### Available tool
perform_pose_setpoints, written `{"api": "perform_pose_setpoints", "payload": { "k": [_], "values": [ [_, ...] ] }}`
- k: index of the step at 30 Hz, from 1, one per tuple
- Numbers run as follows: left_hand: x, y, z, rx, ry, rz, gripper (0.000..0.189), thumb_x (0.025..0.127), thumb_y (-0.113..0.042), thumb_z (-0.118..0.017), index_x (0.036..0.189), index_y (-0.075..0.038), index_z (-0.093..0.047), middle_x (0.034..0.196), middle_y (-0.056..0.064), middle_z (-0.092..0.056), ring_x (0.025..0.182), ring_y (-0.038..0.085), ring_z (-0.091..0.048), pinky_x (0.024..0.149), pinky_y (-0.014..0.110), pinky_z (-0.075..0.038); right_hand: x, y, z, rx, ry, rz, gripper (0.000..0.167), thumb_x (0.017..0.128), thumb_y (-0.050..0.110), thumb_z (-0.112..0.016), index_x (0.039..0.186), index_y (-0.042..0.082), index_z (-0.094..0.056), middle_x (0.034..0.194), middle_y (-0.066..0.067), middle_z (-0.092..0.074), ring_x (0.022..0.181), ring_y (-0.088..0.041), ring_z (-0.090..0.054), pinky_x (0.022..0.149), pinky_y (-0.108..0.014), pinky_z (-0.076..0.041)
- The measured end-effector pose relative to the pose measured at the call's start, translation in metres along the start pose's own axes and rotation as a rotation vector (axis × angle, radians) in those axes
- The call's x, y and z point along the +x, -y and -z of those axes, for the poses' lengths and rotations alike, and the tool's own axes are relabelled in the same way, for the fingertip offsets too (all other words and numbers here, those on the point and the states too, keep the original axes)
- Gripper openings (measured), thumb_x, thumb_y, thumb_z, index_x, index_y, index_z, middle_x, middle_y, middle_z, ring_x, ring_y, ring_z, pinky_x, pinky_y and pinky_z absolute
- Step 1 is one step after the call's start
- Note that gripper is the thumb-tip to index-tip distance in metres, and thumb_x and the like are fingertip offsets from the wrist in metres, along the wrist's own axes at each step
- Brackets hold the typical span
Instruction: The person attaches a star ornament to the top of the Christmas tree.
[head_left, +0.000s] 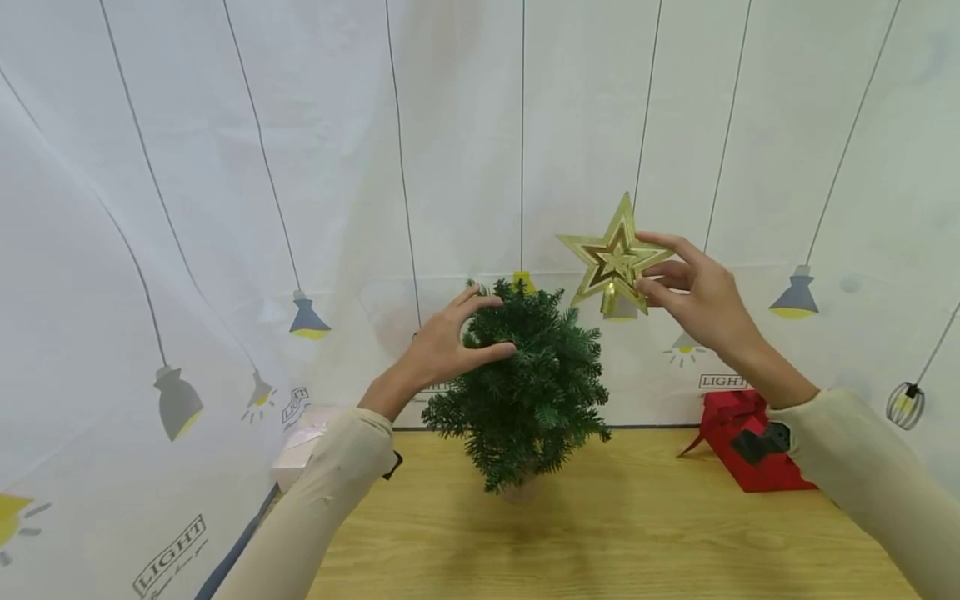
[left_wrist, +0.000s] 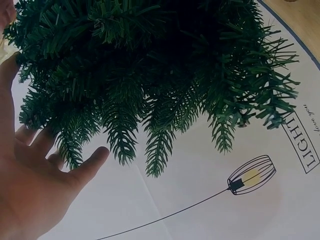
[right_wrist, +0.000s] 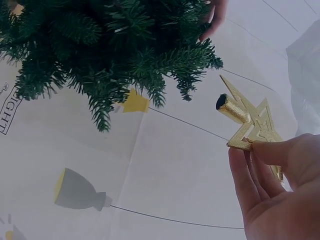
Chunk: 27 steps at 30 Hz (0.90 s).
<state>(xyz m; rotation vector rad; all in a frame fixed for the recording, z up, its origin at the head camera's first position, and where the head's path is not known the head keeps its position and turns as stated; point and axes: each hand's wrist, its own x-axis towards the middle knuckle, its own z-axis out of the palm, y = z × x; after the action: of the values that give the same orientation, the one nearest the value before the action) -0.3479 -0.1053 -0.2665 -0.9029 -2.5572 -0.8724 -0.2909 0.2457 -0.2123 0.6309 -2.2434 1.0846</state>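
Observation:
A small green artificial Christmas tree [head_left: 536, 392] stands upright on the wooden table. My right hand [head_left: 701, 300] pinches a gold star tree topper [head_left: 617, 258] by its right-hand points, up and to the right of the treetop. In the right wrist view, the topper's hollow tube [right_wrist: 231, 107] faces the tree and is apart from it. At the upper left of the tree is my left hand [head_left: 450, 333], thumb and fingers spread beside the branches [left_wrist: 120, 135]. Some of its fingertips are hidden by needles, so I cannot tell how firmly they touch.
On the wooden table [head_left: 637, 517], a red gift bag or box [head_left: 738, 442] sits at the back right. A pale pink box [head_left: 307, 437] stands at the back left, partly behind the left sleeve. A white cloth [head_left: 465, 125] printed with hanging lamps rises behind the table.

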Motion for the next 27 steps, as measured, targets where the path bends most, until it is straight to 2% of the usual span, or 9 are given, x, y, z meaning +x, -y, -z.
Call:
{"api": "perform_pose_setpoints", "payload": {
  "k": [8,15,27],
  "values": [
    [0.000,-0.002,0.000,0.000,0.000,-0.001,0.076,0.090,-0.063,-0.073,0.156,-0.033,-0.047,0.173,0.000,-0.017,0.152,0.041,-0.033,0.113,0.071,-0.034,0.016,0.010,-0.008,0.020,-0.018,0.007,0.059,0.101,0.005,-0.068,0.154,0.021,-0.050,0.115,-0.023,-0.074,0.087,0.005,-0.069,0.074,-0.016,-0.058],
    [0.001,-0.001,-0.002,-0.005,0.001,-0.008,0.076,0.090,-0.061,-0.073,0.155,-0.032,-0.048,0.173,0.001,-0.017,0.152,0.041,-0.032,0.113,0.071,-0.034,0.027,0.011,-0.019,0.087,-0.030,0.035,0.056,0.101,0.002,-0.066,0.153,0.019,-0.051,0.114,-0.024,-0.073,0.089,0.002,-0.070,0.077,-0.021,-0.061],
    [-0.002,-0.001,-0.003,-0.007,0.004,-0.006,0.075,0.091,-0.060,-0.074,0.155,-0.033,-0.047,0.173,-0.001,-0.017,0.152,0.040,-0.032,0.113,0.070,-0.035,0.044,0.015,-0.038,0.085,-0.022,0.056,0.057,0.101,0.004,-0.066,0.153,0.021,-0.051,0.117,-0.021,-0.073,0.094,0.002,-0.070,0.078,-0.017,-0.058]
  ]
}}
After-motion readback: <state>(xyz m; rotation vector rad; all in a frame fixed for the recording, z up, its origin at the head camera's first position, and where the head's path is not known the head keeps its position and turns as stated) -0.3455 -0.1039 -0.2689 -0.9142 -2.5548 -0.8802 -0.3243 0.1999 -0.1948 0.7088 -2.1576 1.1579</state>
